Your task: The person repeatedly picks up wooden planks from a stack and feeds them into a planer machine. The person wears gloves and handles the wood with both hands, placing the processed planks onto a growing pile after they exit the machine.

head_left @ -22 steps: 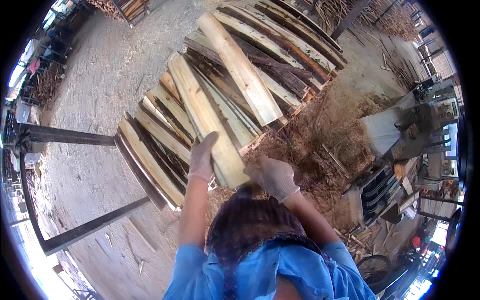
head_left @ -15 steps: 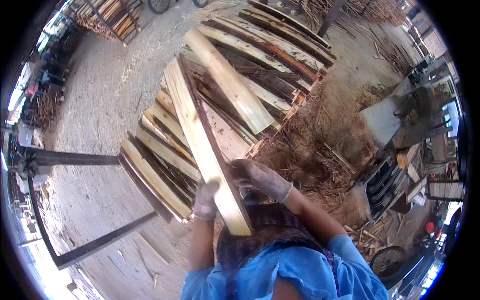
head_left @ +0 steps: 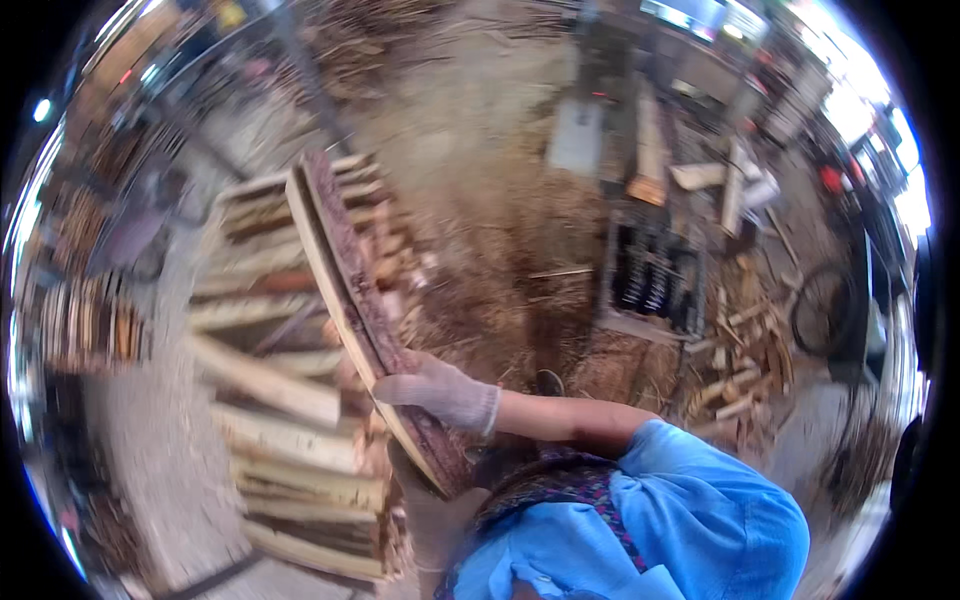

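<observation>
I hold a long wooden slab [head_left: 345,290] with bark on one face, lifted and turned on its edge above the stack of slabs [head_left: 270,400]. My right hand [head_left: 435,390], in a pale work glove, presses flat against the bark face near the slab's lower end. My left hand [head_left: 400,462] sits under that lower end, mostly hidden by the wood, with its forearm rising from below. The slab's far end points up and to the left.
The stack of pale cut slabs lies to my left. A heap of bark and sawdust [head_left: 520,290] spreads ahead. A machine with dark rollers [head_left: 650,280] stands to the right, with scattered offcuts [head_left: 750,350] and a wheel [head_left: 830,310] beyond it.
The slab has come up off the stack and now stands on edge in both hands. My view has swung to the right, so the stack has shifted to the left.
</observation>
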